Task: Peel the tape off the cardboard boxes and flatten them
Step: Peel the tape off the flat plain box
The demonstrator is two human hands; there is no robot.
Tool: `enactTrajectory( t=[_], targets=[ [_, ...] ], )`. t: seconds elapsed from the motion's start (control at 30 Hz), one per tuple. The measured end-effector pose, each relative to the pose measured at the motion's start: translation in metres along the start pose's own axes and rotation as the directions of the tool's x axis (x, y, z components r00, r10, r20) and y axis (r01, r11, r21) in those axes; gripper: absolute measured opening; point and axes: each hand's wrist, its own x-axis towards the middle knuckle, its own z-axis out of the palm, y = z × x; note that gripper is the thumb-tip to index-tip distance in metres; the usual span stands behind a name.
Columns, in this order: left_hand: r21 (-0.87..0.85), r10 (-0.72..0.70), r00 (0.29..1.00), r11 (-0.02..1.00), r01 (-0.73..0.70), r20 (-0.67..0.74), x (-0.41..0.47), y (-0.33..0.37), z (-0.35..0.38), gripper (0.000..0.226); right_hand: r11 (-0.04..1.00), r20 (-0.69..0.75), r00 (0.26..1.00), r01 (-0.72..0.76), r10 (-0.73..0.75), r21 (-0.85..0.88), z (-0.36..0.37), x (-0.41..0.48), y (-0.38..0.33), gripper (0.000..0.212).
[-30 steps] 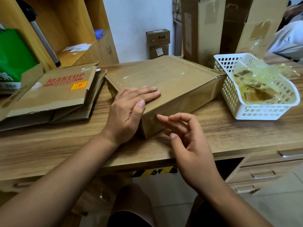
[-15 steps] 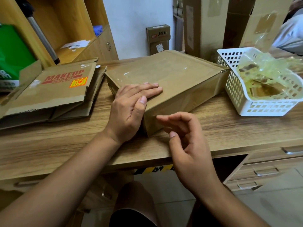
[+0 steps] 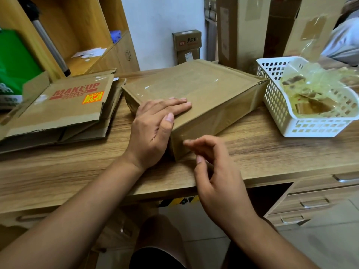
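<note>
Head view: sealed cardboard box (image 3: 204,88) lies flat on the wooden desk (image 3: 77,171), centre, turned at an angle, one corner pointing toward the person. Glossy clear tape (image 3: 219,117) covers its top and its near side face. Left hand (image 3: 153,129) rests palm down on the box top by the near corner; fingers (image 3: 174,105) straight and pressed together, thumb lying along the top edge. Right hand (image 3: 217,177) hovers at the near corner, its fingers (image 3: 196,143) loosely curled and slightly spread, pinching nothing; index tip is at the taped side face, contact cannot be told. Left of the box, just beside it: a stack of flattened cardboard (image 3: 68,105), top sheet printed "MAKEUP". Right of the box, touching or nearly touching its far corner: a white plastic basket (image 3: 275,105) holding crumpled tape scraps (image 3: 314,94). Behind the desk, tall upright cartons (image 3: 239,30).
</note>
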Motion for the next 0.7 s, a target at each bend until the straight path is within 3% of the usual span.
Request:
enactTrajectory(
  t=[0.1, 0.23, 0.53, 0.7],
  targets=[
    [0.001, 0.000, 1.000, 1.000, 0.000, 0.000, -0.0006, -0.0008, 0.0001, 0.048, 0.996, 0.043, 0.999, 0.001, 0.003, -0.087, 0.0024, -0.0015, -0.0017, 0.029],
    [-0.001, 0.001, 1.000, 1.000, -0.001, 0.001, -0.0006, -0.0004, -0.0010, 0.048, 1.000, -0.032, 0.999, 0.002, -0.001, 0.012, -0.0004, -0.0014, -0.0035, 0.036],
    [0.008, -0.016, 1.000, 1.000, 0.016, 0.007, -0.0002, -0.0005, -0.0001, 0.049, 0.993, -0.041, 0.999, -0.026, 0.031, 0.115, -0.0020, 0.0016, -0.0055, 0.039],
    [0.013, 0.001, 1.000, 1.000, -0.002, 0.006, 0.0007, -0.0015, 0.0004, 0.048, 0.997, 0.096, 0.994, -0.045, 0.051, -0.064, 0.0030, 0.0010, -0.0059, 0.030]
  ],
)
